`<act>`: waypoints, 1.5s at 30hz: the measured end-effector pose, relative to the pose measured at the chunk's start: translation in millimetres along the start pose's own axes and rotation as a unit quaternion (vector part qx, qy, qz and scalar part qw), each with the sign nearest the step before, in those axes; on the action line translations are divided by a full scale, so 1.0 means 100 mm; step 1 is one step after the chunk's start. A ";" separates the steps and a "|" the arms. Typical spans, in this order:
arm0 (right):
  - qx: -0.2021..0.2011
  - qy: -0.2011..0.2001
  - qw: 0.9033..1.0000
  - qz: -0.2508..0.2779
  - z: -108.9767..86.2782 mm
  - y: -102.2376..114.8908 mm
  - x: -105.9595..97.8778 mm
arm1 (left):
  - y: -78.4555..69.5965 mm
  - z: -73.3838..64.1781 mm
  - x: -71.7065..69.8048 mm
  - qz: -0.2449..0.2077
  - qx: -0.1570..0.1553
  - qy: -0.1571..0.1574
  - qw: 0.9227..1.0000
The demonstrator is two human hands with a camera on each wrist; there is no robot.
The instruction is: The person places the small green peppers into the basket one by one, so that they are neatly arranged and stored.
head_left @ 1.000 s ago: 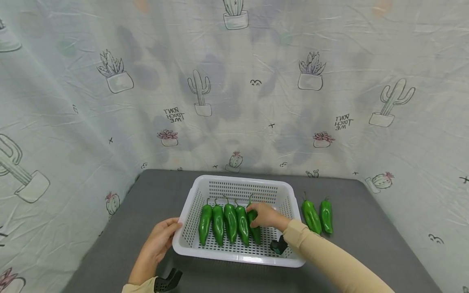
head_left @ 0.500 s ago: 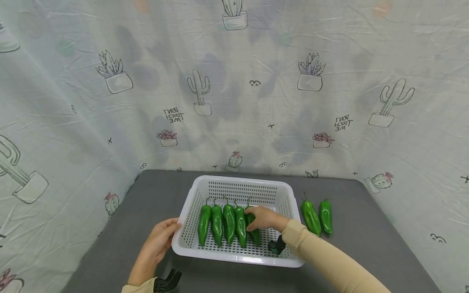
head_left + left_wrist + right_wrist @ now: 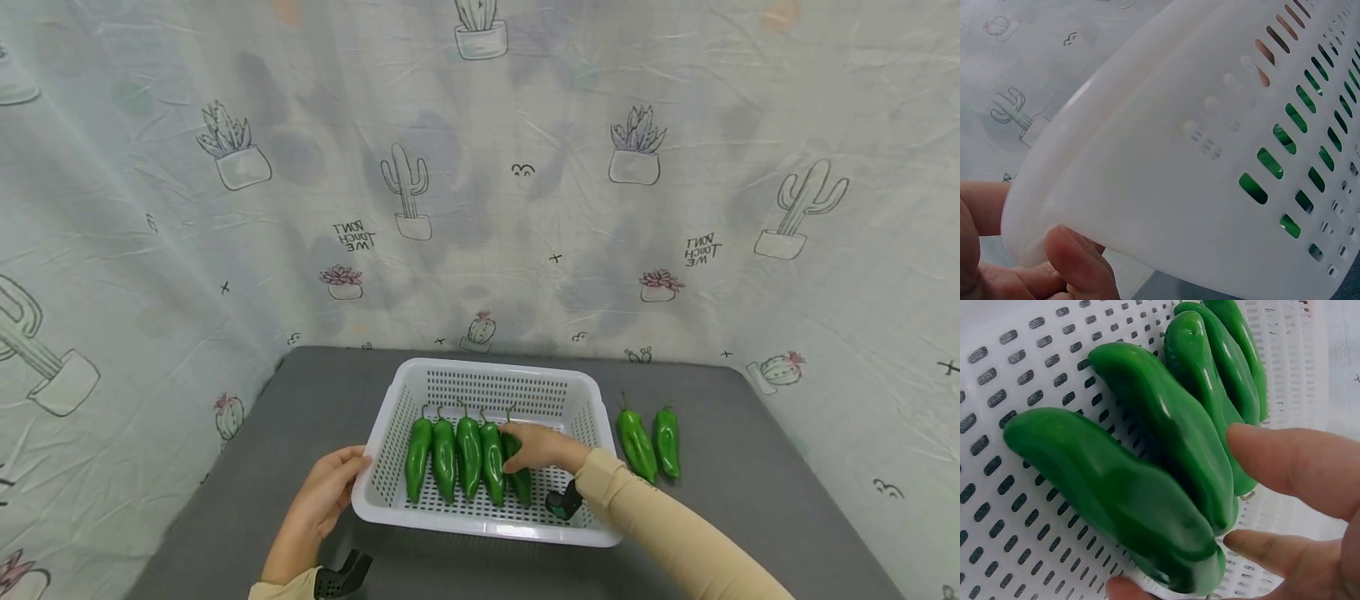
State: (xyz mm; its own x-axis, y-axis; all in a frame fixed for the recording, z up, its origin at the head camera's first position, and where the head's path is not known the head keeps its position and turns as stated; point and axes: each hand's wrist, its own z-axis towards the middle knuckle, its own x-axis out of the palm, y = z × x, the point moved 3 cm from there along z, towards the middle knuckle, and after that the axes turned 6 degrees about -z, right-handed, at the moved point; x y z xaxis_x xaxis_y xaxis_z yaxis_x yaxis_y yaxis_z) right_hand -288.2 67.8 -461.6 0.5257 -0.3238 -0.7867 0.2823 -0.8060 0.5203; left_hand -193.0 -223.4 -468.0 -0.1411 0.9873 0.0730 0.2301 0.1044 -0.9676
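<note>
Several glossy green peppers (image 3: 468,458) lie side by side in a white perforated plastic basket (image 3: 487,531). My left hand (image 3: 322,492) grips the basket's left rim; in the left wrist view the thumb (image 3: 1082,262) presses the rim near its corner. Inside the basket, my right hand (image 3: 543,446) is over the rightmost pepper (image 3: 521,487) and hides its upper part. In the right wrist view its fingers are fairly straight and spread, one fingertip touching the stem end of the nearest pepper (image 3: 1110,487), another digit at that pepper's other side.
Two more green peppers, a left one (image 3: 637,446) and a right one (image 3: 667,443), lie on the grey table (image 3: 750,500) right of the basket. A cactus-print cloth (image 3: 480,267) hangs behind and at both sides. Black bands are on both wrists.
The right hand and the rightmost pepper have shifted slightly left, closer to the neighbouring pepper. The left hand stays on the basket rim.
</note>
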 end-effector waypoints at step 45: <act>-0.033 -0.231 0.961 0.148 -1.04 -1.16 -1.20 | 0.01 -0.01 0.01 0.003 0.007 0.011 1.000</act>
State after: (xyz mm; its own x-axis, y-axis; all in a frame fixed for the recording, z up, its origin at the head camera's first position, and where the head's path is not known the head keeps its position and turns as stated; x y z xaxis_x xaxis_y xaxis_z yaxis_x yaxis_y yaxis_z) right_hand -300.6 251.6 -392.8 0.1832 -0.7317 -0.6565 0.2335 -0.6163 0.7521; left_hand -192.3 -222.5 -469.3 -0.1193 0.9902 0.0723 0.2166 0.0971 -0.9714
